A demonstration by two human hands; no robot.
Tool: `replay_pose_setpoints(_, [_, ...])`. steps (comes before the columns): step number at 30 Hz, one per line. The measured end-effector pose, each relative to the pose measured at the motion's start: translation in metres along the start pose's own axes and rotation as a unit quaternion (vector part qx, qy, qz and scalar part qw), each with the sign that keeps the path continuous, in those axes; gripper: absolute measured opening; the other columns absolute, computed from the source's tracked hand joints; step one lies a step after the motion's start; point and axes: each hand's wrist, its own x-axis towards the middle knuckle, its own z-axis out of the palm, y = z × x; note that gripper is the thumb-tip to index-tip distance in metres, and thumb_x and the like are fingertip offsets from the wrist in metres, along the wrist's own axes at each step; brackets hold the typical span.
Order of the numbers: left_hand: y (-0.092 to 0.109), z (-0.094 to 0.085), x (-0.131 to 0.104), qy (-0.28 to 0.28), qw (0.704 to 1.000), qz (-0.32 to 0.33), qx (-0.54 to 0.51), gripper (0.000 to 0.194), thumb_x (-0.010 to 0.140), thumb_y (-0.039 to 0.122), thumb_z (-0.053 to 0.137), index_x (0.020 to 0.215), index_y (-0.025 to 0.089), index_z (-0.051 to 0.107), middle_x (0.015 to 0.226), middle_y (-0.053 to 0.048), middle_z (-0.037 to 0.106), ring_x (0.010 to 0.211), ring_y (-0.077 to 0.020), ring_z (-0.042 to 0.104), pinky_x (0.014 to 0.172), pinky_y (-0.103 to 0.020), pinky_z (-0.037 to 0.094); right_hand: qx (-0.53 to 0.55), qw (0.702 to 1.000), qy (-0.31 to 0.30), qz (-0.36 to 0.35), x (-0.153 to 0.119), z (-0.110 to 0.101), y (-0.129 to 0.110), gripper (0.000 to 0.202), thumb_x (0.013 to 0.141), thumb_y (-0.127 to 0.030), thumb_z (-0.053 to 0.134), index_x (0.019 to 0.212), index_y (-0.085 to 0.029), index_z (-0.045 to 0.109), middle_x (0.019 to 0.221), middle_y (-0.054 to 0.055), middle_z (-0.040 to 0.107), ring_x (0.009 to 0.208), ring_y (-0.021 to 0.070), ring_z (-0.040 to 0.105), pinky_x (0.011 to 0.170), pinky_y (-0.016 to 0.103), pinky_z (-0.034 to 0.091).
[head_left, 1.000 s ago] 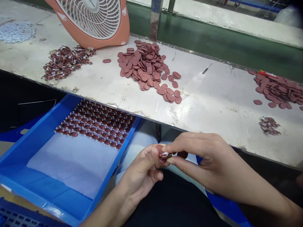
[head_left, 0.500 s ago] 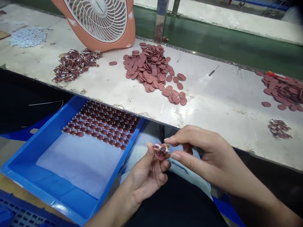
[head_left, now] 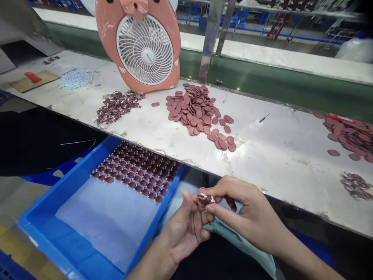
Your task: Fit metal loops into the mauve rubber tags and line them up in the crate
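Observation:
Between the thumb and fingertips of my right hand (head_left: 247, 214) is a small painted figurine (head_left: 207, 199) in dark brown, white and tan, on a reddish-brown oval base (head_left: 201, 191). My left hand (head_left: 186, 229) is just left of it, palm up, thumb lifted away and the other fingers loosely curled; its index fingertip is close to the base, and whether it touches is hard to tell. Left of my hands, a blue tray (head_left: 37, 233) holds rows of similar figurines on bases (head_left: 136, 171), laid on a white sheet (head_left: 107, 217).
On the bench (head_left: 279, 155) lie a heap of oval bases (head_left: 192, 109), a pile of small figurines (head_left: 118, 107), pale blue pieces (head_left: 76, 79) and a thin pointed tool (head_left: 264, 118). An orange fan (head_left: 148, 54) stands behind. More bases (head_left: 349, 136) and figurines (head_left: 356, 185) lie right.
My right fingers have closed on the figurine, and my left thumb has come away from it. The figurine has turned. The view has tilted up, showing more of the fan and background.

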Motion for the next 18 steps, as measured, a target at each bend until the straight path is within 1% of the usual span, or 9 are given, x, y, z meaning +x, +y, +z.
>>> replay_pose_setpoints(2, [0.002, -0.001, 0.001, 0.017, 0.999, 0.037, 0.034, 0.053, 0.061, 0.062, 0.082, 0.094, 0.02, 0.075, 0.089, -0.002, 0.072, 0.065, -0.0087, 0.066, 0.041, -0.014, 0.049, -0.043, 0.997, 0.047, -0.039, 0.001, 0.006, 0.004, 0.014, 0.09, -0.018, 0.068, 0.102, -0.025, 0.07, 0.081, -0.002, 0.066, 0.067, 0.0088, 0.058, 0.059, 0.019, 0.046])
replay_pose_setpoints(4, [0.002, -0.001, 0.0, 0.071, 0.987, 0.123, 0.075, 0.052, 0.063, 0.059, 0.083, 0.097, 0.021, 0.074, 0.092, -0.002, 0.07, 0.064, -0.0079, 0.062, 0.042, -0.014, 0.047, -0.126, 0.981, 0.11, -0.098, 0.002, 0.015, 0.01, 0.014, 0.09, -0.015, 0.066, 0.103, -0.021, 0.068, 0.082, 0.0, 0.065, 0.069, 0.0104, 0.059, 0.06, 0.021, 0.048])
replay_pose_setpoints(6, [0.001, -0.002, -0.001, 0.132, 0.958, 0.228, 0.117, 0.046, 0.062, 0.052, 0.087, 0.091, 0.021, 0.072, 0.081, 0.001, 0.064, 0.059, -0.0066, 0.054, 0.042, -0.014, 0.044, -0.202, 0.953, 0.164, -0.155, 0.003, 0.025, 0.017, 0.018, 0.09, -0.011, 0.066, 0.106, -0.017, 0.066, 0.083, 0.004, 0.065, 0.073, 0.013, 0.059, 0.063, 0.023, 0.05])
replay_pose_setpoints(7, [0.001, -0.002, -0.001, 0.152, 0.941, 0.271, 0.136, 0.043, 0.06, 0.049, 0.089, 0.087, 0.02, 0.071, 0.074, 0.003, 0.06, 0.056, -0.0063, 0.05, 0.042, -0.014, 0.042, -0.228, 0.94, 0.181, -0.178, 0.005, 0.029, 0.02, 0.021, 0.089, -0.009, 0.066, 0.109, -0.015, 0.065, 0.084, 0.005, 0.065, 0.074, 0.0143, 0.059, 0.064, 0.025, 0.05])
replay_pose_setpoints(9, [0.001, -0.002, -0.001, 0.166, 0.914, 0.328, 0.171, 0.042, 0.057, 0.046, 0.091, 0.082, 0.019, 0.07, 0.067, 0.004, 0.055, 0.053, -0.0062, 0.045, 0.042, -0.015, 0.04, -0.258, 0.922, 0.194, -0.215, 0.008, 0.038, 0.025, 0.029, 0.087, -0.005, 0.067, 0.114, -0.013, 0.064, 0.084, 0.007, 0.066, 0.073, 0.016, 0.056, 0.064, 0.028, 0.048])
replay_pose_setpoints(11, [0.004, -0.003, 0.001, 0.165, 0.9, 0.354, 0.193, 0.04, 0.058, 0.043, 0.092, 0.08, 0.019, 0.069, 0.068, 0.004, 0.056, 0.052, -0.0056, 0.043, 0.041, -0.015, 0.038, -0.285, 0.907, 0.193, -0.243, 0.011, 0.045, 0.026, 0.03, 0.086, -0.004, 0.068, 0.115, -0.011, 0.064, 0.082, 0.008, 0.066, 0.071, 0.0166, 0.054, 0.062, 0.029, 0.046])
replay_pose_setpoints(13, [0.008, -0.003, 0.002, 0.172, 0.894, 0.362, 0.198, 0.037, 0.059, 0.041, 0.091, 0.078, 0.019, 0.068, 0.07, 0.003, 0.059, 0.05, -0.0045, 0.042, 0.041, -0.015, 0.036, -0.301, 0.898, 0.188, -0.26, 0.016, 0.05, 0.026, 0.028, 0.087, -0.005, 0.067, 0.114, -0.01, 0.064, 0.082, 0.008, 0.067, 0.07, 0.017, 0.053, 0.061, 0.029, 0.045])
replay_pose_setpoints(16, [0.011, -0.002, 0.001, 0.193, 0.892, 0.363, 0.188, 0.035, 0.062, 0.041, 0.089, 0.075, 0.018, 0.066, 0.076, 0.002, 0.064, 0.049, -0.0032, 0.041, 0.041, -0.016, 0.035, -0.307, 0.895, 0.18, -0.268, 0.022, 0.056, 0.024, 0.023, 0.087, -0.005, 0.067, 0.11, -0.009, 0.066, 0.081, 0.009, 0.067, 0.068, 0.0169, 0.053, 0.059, 0.029, 0.045])
replay_pose_setpoints(18, [0.012, -0.003, -0.001, 0.209, 0.891, 0.36, 0.18, 0.035, 0.064, 0.042, 0.087, 0.075, 0.018, 0.065, 0.077, 0.001, 0.064, 0.051, -0.004, 0.044, 0.042, -0.016, 0.035, -0.302, 0.898, 0.173, -0.27, 0.024, 0.058, 0.021, 0.023, 0.086, -0.006, 0.069, 0.109, -0.008, 0.067, 0.08, 0.008, 0.067, 0.067, 0.0165, 0.053, 0.058, 0.029, 0.044])
